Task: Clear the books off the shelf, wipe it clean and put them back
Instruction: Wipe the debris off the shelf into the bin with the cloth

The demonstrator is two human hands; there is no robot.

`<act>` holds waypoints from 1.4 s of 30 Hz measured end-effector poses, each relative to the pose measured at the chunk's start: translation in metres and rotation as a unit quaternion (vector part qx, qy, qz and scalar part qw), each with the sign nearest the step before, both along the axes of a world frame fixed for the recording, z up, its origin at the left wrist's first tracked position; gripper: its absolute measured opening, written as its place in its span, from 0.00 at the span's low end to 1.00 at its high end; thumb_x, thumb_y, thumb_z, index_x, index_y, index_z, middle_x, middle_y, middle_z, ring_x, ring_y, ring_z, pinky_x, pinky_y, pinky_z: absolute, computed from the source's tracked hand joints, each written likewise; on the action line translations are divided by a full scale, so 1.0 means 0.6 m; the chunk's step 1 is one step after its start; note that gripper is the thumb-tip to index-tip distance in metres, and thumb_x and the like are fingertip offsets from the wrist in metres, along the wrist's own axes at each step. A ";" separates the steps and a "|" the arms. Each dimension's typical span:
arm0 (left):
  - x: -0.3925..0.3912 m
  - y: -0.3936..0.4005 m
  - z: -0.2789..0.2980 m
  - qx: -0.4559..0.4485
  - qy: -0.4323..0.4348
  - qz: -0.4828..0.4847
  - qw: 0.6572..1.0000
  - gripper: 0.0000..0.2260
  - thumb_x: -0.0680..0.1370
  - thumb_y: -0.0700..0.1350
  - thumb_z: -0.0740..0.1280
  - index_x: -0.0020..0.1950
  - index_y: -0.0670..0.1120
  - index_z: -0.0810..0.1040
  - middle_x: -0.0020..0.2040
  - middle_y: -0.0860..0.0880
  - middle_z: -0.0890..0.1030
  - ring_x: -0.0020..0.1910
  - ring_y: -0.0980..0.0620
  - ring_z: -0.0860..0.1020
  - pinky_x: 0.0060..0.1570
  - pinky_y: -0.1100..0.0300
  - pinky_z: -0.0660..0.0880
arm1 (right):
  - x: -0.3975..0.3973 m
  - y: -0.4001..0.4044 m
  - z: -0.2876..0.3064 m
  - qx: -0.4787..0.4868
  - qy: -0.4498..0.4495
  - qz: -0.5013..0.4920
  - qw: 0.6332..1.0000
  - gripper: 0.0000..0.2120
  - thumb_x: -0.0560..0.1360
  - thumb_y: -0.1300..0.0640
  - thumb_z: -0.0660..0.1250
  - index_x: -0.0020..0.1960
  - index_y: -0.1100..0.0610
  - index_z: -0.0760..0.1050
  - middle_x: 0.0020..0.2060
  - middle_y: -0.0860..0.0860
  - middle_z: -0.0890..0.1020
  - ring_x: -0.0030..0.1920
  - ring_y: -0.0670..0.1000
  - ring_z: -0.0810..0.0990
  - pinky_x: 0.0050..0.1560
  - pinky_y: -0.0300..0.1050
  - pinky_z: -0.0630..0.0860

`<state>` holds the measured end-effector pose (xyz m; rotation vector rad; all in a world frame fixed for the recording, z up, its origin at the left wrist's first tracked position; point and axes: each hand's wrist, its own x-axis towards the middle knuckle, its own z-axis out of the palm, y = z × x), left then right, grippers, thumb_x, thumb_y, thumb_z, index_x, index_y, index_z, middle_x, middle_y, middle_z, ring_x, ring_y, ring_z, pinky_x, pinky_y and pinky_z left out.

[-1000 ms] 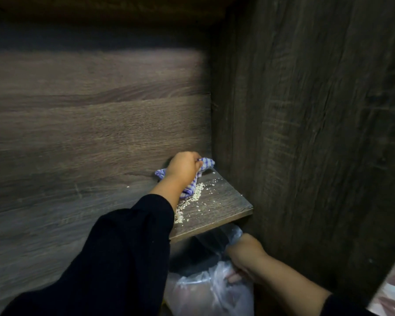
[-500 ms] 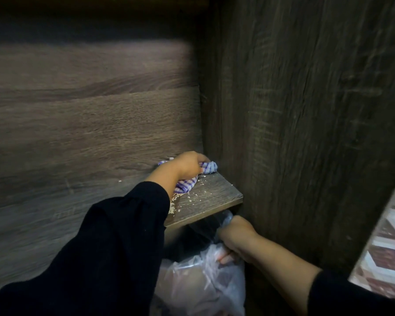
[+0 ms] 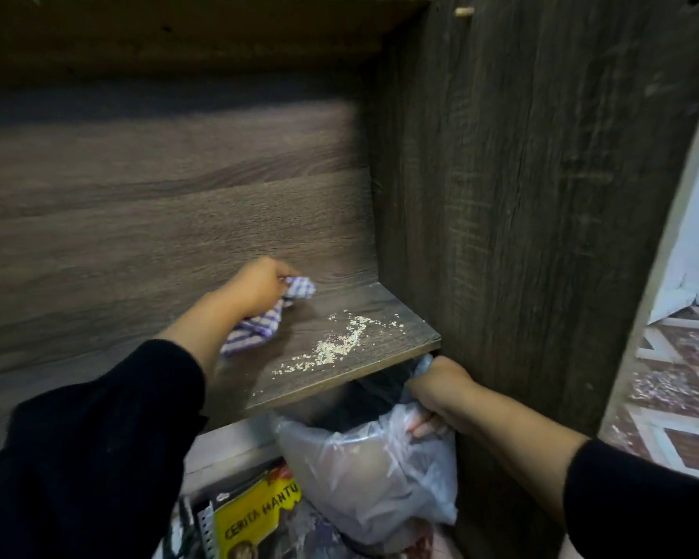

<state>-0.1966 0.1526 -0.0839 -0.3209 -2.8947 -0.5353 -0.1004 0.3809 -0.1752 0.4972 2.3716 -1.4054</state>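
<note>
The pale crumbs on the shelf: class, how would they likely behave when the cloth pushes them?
The crumbs look loose and light, lying scattered, so they would probably scatter rather than move together. The floppy cloth may ride over some. Near the shelf edge, they would likely spill off.

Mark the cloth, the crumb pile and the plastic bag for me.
checked cloth (image 3: 255,330), head view, on the striped fold trailing below the left hand.
crumb pile (image 3: 335,349), head view, on its densest patch.
plastic bag (image 3: 364,474), head view, on its bulging front.

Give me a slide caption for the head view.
Left hand wipes crumbs with checked cloth; right hand holds plastic bag.
</note>
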 end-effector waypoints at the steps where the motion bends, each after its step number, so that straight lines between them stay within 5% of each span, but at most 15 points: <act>1: 0.012 -0.029 -0.012 -0.004 -0.007 0.025 1.000 0.13 0.79 0.37 0.62 0.62 0.42 0.79 0.58 0.42 0.82 0.53 0.48 0.79 0.46 0.64 0.66 | 0.004 0.001 0.004 -0.004 0.002 -0.003 1.000 0.06 0.77 0.65 0.59 0.43 0.59 0.65 0.17 0.59 0.78 0.19 0.55 0.79 0.21 0.43 0.77; 3: 0.046 -0.085 -0.047 0.014 -0.040 0.055 0.998 0.15 0.80 0.43 0.62 0.66 0.42 0.76 0.62 0.48 0.79 0.57 0.53 0.76 0.50 0.66 0.64 | 0.011 0.003 0.009 -0.003 0.001 -0.006 1.000 0.08 0.77 0.65 0.60 0.42 0.58 0.63 0.19 0.60 0.79 0.21 0.57 0.80 0.22 0.45 0.78; 6: 0.073 -0.144 -0.110 -0.050 -0.080 0.092 0.991 0.30 0.79 0.63 0.55 0.77 0.51 0.59 0.77 0.53 0.58 0.76 0.52 0.58 0.73 0.57 0.53 | 0.017 0.006 0.013 -0.008 0.003 -0.008 1.000 0.09 0.78 0.65 0.59 0.42 0.57 0.62 0.20 0.62 0.79 0.20 0.57 0.79 0.20 0.43 0.75; 9: 0.064 -0.136 -0.135 -0.113 -0.095 0.176 0.973 0.27 0.80 0.63 0.46 0.78 0.58 0.46 0.79 0.55 0.43 0.78 0.47 0.46 0.75 0.48 0.45 | 0.022 0.009 0.013 -0.006 0.000 -0.007 1.000 0.03 0.78 0.64 0.58 0.49 0.61 0.64 0.18 0.61 0.78 0.17 0.56 0.78 0.19 0.40 0.73; 16: 0.053 0.008 -0.143 -0.115 -0.080 0.133 0.981 0.28 0.80 0.64 0.43 0.78 0.56 0.43 0.79 0.52 0.40 0.78 0.45 0.43 0.75 0.45 0.44 | 0.027 0.012 0.013 0.011 0.003 0.012 1.000 0.04 0.78 0.64 0.56 0.50 0.64 0.67 0.19 0.60 0.79 0.19 0.55 0.79 0.22 0.40 0.74; 22: 0.013 0.086 -0.134 -0.105 -0.080 0.078 0.988 0.27 0.81 0.62 0.43 0.79 0.55 0.44 0.79 0.53 0.41 0.78 0.47 0.44 0.75 0.47 0.44 | 0.016 0.016 0.002 0.012 0.005 0.007 1.000 0.05 0.77 0.64 0.57 0.51 0.64 0.68 0.20 0.60 0.79 0.21 0.57 0.80 0.27 0.45 0.77; 28: -0.016 0.106 -0.122 -0.110 -0.076 -0.069 0.989 0.22 0.83 0.56 0.47 0.78 0.57 0.51 0.79 0.57 0.48 0.78 0.53 0.49 0.76 0.53 0.47 | 0.012 0.012 0.003 -0.005 0.000 0.003 1.000 0.04 0.78 0.65 0.56 0.44 0.63 0.66 0.17 0.60 0.76 0.16 0.55 0.77 0.18 0.37 0.71; 34: 0.012 0.105 -0.135 -0.044 -0.045 -0.184 0.981 0.19 0.83 0.51 0.54 0.75 0.56 0.63 0.76 0.56 0.61 0.77 0.54 0.55 0.76 0.52 0.50 | 0.013 0.011 0.003 -0.013 0.002 -0.007 1.000 0.04 0.77 0.65 0.57 0.48 0.66 0.68 0.17 0.61 0.77 0.19 0.58 0.78 0.33 0.54 0.80; 38: 0.049 0.103 -0.140 0.009 -0.049 -0.222 0.974 0.18 0.82 0.49 0.57 0.72 0.53 0.68 0.75 0.53 0.66 0.76 0.52 0.59 0.76 0.50 0.55 | 0.029 0.007 0.016 -0.014 0.019 -0.004 1.000 0.04 0.77 0.67 0.56 0.43 0.63 0.67 0.15 0.60 0.75 0.17 0.56 0.77 0.24 0.47 0.77; 42: 0.094 0.100 -0.124 0.128 -0.084 -0.197 0.968 0.17 0.82 0.46 0.57 0.71 0.48 0.71 0.67 0.48 0.74 0.65 0.54 0.71 0.65 0.61 0.66 | 0.039 0.004 0.022 -0.011 0.030 -0.005 0.999 0.05 0.76 0.67 0.54 0.46 0.64 0.69 0.16 0.61 0.75 0.17 0.57 0.77 0.33 0.53 0.77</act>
